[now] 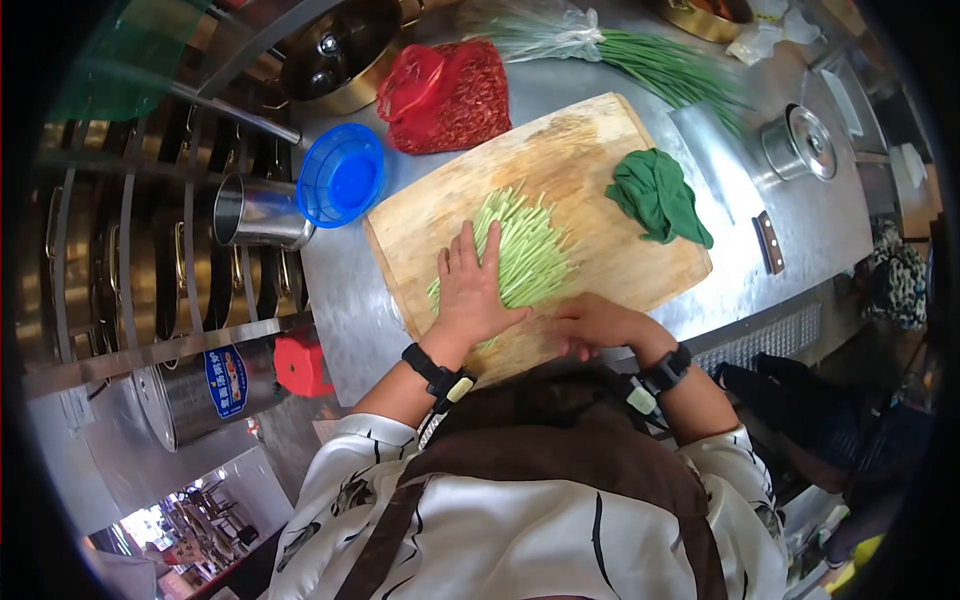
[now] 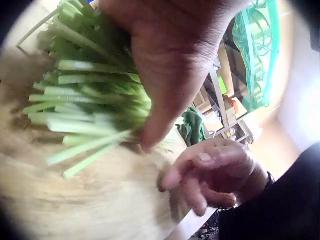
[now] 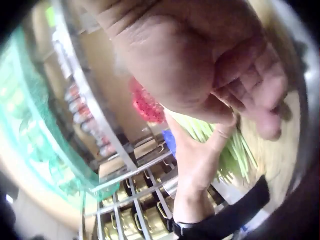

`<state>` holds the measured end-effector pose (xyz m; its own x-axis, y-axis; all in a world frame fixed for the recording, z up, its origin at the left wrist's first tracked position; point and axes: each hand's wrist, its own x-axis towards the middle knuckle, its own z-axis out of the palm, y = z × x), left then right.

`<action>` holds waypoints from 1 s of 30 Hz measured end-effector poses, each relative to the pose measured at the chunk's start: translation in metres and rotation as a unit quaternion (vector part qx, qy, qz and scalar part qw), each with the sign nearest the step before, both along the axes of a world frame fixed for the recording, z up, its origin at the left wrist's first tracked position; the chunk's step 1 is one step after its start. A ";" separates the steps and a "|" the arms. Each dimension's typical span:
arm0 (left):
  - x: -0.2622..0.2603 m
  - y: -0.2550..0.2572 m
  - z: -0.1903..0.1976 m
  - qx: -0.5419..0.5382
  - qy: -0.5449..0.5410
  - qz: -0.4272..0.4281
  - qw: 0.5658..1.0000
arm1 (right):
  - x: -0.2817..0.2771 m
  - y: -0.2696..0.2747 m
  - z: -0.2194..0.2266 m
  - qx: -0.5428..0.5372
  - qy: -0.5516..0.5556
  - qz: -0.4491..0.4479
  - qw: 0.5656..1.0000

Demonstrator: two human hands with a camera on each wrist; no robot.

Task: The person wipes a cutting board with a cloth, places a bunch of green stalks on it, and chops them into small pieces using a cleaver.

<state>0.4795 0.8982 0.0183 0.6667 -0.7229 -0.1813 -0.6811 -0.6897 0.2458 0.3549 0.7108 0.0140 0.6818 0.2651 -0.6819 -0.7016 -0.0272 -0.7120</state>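
Observation:
Cut pale green stalks (image 1: 525, 250) lie in a heap on a wooden cutting board (image 1: 640, 275). The left hand (image 1: 472, 290) rests on the heap's left side with fingers spread and thumb out; in the left wrist view its thumb side (image 2: 170, 65) presses on the stalks (image 2: 80, 102). Just right of the heap's near end, the right hand (image 1: 600, 325) hovers over the board's near edge, holding nothing, its fingers loosely bent; the left wrist view shows this hand (image 2: 215, 172) apart from the stalks. The right wrist view shows its palm (image 3: 200, 65) close up.
A green cloth (image 1: 657, 195) lies on the board's right part, with a cleaver (image 1: 768, 243) beyond it on the metal table. Behind the board are a red bag (image 1: 450, 100) and long green stalks (image 1: 660, 68). A blue basket (image 1: 342, 175) and a metal pot (image 1: 255, 210) stand left.

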 end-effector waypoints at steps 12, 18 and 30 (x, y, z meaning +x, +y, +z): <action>0.001 0.001 -0.002 -0.043 -0.010 0.004 0.999 | 0.120 -0.026 -0.062 -0.231 -0.491 -0.218 0.811; 0.005 -0.001 0.000 -0.043 0.014 0.014 0.999 | 0.104 -0.010 -0.043 -0.083 -0.400 -0.008 0.913; 0.001 -0.005 -0.011 -0.064 0.023 -0.011 0.998 | 0.085 0.005 -0.046 -0.136 -0.490 -0.081 0.857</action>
